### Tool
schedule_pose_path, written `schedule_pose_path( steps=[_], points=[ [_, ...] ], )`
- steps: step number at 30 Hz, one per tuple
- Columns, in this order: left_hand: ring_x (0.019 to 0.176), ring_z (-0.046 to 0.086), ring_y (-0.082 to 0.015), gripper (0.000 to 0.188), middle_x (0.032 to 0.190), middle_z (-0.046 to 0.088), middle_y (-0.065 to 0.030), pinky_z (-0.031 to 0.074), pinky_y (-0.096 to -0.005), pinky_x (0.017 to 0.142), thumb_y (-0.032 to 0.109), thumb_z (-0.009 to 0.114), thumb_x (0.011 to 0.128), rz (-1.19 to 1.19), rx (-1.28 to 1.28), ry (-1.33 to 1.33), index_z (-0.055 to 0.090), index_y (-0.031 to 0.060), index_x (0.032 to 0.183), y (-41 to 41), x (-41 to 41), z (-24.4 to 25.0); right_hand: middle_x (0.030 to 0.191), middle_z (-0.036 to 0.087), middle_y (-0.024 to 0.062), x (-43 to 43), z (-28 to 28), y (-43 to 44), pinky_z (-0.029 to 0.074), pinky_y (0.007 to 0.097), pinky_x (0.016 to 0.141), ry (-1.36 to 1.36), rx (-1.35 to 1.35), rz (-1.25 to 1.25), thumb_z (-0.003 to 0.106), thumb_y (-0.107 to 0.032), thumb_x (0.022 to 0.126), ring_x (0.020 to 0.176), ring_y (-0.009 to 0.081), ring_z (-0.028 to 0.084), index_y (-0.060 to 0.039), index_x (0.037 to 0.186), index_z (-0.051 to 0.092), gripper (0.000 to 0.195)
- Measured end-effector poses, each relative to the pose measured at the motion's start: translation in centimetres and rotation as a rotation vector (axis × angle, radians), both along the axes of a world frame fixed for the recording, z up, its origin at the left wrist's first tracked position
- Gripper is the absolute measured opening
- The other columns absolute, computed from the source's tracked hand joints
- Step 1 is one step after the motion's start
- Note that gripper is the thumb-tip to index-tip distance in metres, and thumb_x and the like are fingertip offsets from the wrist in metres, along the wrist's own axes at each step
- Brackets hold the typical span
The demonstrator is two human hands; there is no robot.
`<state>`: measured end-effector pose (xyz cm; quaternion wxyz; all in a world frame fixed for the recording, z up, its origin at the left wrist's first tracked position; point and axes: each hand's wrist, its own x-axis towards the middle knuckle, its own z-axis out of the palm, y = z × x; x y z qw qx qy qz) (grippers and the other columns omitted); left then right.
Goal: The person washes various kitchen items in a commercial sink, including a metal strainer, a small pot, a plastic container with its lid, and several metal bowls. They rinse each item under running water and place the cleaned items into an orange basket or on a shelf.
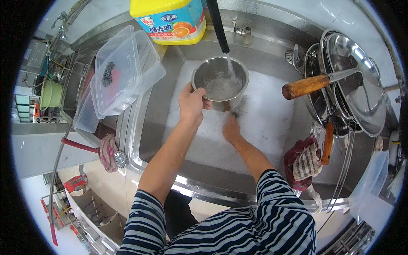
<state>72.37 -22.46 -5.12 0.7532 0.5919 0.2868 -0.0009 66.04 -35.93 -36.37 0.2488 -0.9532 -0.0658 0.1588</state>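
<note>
My left hand (192, 103) grips the near left rim of a round stainless steel pot (220, 103), thumb over the edge. Water runs from a black spout (220, 28) into the pot, which holds some cloudy water. Just below the pot, my right hand (232, 127) is partly in the suds, its fingers around a dark scouring pad (236, 112) by the pot's underside; the fingertips are hidden. White foam (271, 108) covers the water in the large steel sink (153, 127).
Stacked clear plastic tubs (118, 73) lie left, a steel scrubber showing through. A yellow and blue detergent jug (173, 25) stands behind. Steel pans and lids (357, 83), a wooden-handled tool (306, 86) and cloths (304, 164) crowd the right. A red-handled plunger-like tool (79, 145) lies on the left rim.
</note>
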Motion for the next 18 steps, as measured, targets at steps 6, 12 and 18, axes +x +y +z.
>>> schedule_pose_path(
  steps=[6, 12, 18],
  points=[
    [0.048, 0.054, -0.0145, 0.028, 0.076, 0.058, -0.0096, 0.045, -0.0273, 0.039, -0.003, 0.051, 0.08, 0.003, -0.042, -0.019, 0.055, -0.0071, 0.107, -0.2, 0.1, -0.6, 0.116, 0.055, 0.0211, 0.5, 3.7, -2.9, 0.044, 0.043, 0.092, -0.071, -0.255, 0.61, 0.059, -0.013, 0.077, 0.107, 0.0344, 0.054, 0.004, 0.09, 0.068, 0.022],
    [0.048, 0.054, -0.014, 0.029, 0.077, 0.058, -0.0091, 0.045, -0.027, 0.039, -0.003, 0.051, 0.079, -0.011, -0.049, -0.005, 0.055, -0.0064, 0.108, -0.4, 0.3, -0.6, 0.106, 0.059, 0.0201, 1.1, 3.5, -1.8, 0.044, 0.0428, 0.09, -0.135, -0.409, 0.541, 0.056, -0.01, 0.078, 0.106, 0.0323, 0.054, 0.0031, 0.09, 0.068, 0.021],
    [0.048, 0.054, -0.0135, 0.027, 0.078, 0.057, -0.0087, 0.046, -0.0264, 0.039, -0.003, 0.051, 0.079, -0.007, 0.02, -0.027, 0.056, -0.0057, 0.105, 0.2, -0.1, 0.3, 0.101, 0.058, 0.0199, 1.0, 2.5, 1.4, 0.043, 0.0431, 0.086, -0.092, -0.083, -0.079, 0.055, -0.012, 0.08, 0.102, 0.0336, 0.053, 0.0004, 0.089, 0.068, 0.02]
  ],
)
